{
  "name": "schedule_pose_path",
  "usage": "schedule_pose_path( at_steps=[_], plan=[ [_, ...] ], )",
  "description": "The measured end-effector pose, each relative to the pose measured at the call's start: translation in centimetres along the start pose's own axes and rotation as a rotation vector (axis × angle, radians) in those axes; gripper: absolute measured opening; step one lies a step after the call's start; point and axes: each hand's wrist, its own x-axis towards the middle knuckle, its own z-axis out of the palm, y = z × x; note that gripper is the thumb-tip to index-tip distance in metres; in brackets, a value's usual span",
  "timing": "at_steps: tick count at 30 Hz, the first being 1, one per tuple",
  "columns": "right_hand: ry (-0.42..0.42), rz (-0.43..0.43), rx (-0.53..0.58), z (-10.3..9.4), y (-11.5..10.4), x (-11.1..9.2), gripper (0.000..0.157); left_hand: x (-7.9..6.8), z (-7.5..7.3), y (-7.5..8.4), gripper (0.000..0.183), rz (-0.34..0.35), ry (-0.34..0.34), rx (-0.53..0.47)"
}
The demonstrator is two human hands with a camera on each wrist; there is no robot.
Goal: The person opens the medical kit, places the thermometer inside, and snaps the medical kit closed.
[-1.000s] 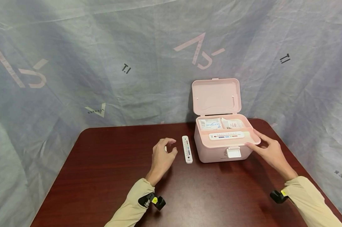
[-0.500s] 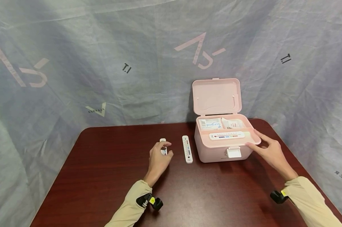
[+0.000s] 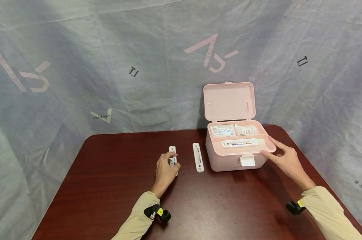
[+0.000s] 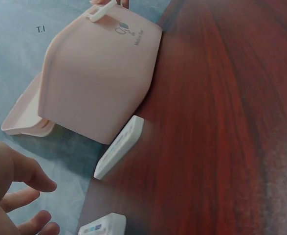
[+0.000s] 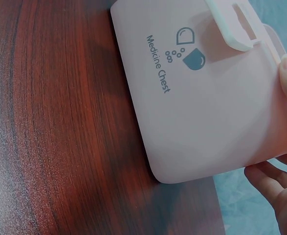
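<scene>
My left hand (image 3: 165, 171) hovers over a white thermometer (image 3: 172, 149) on the table, which it partly covers in the head view. In the left wrist view its fingers are loosely bent and apart from that thermometer (image 4: 104, 226). A second thermometer (image 3: 198, 157) lies between this hand and a pink medicine chest (image 3: 223, 163). My right hand (image 3: 287, 163) grips the chest's right front corner, thumb on the rim and fingers along the side. A third thermometer (image 3: 240, 143) lies in the chest's front tray compartment.
The chest's lid (image 3: 229, 101) stands raised at the back, and its white latch (image 3: 247, 160) hangs at the front. In the rear compartments sit a surgical packet (image 3: 223, 130) and another white packet (image 3: 246, 130). Behind the dark red table (image 3: 114, 180) hangs a grey cloth (image 3: 156, 66).
My left hand has drawn left and slightly down, away from the second thermometer, and the thermometer beneath it has come into clearer view. The right hand and chest stay put.
</scene>
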Motion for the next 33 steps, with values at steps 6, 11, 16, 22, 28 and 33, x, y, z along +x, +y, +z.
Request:
schedule_pose_path(
  at_steps=[6, 11, 16, 22, 28, 33],
  plan=[
    [0.006, -0.008, -0.007, 0.0, -0.1, 0.1, 0.075, 0.0, 0.3, -0.7, 0.037, -0.018, 0.002, 0.028],
    [0.011, -0.012, -0.010, 0.1, 0.0, 0.0, 0.075, 0.0, 0.5, -1.2, 0.042, -0.035, 0.006, 0.044],
    [0.012, -0.014, -0.010, 0.0, 0.0, 0.0, 0.075, -0.1, 0.7, -1.5, 0.046, -0.048, -0.007, 0.042],
    [0.017, -0.016, -0.002, 0.1, 0.0, 0.0, 0.074, -0.1, 0.8, -1.8, 0.054, -0.047, -0.021, 0.030],
    [0.015, -0.017, 0.006, 0.1, 0.1, 0.0, 0.074, 0.1, 1.0, -2.0, 0.060, -0.061, -0.050, 0.087],
    [0.012, -0.017, -0.001, 0.0, 0.0, -0.1, 0.074, 0.3, 1.3, -1.9, 0.064, -0.092, -0.076, 0.151]
  ],
)
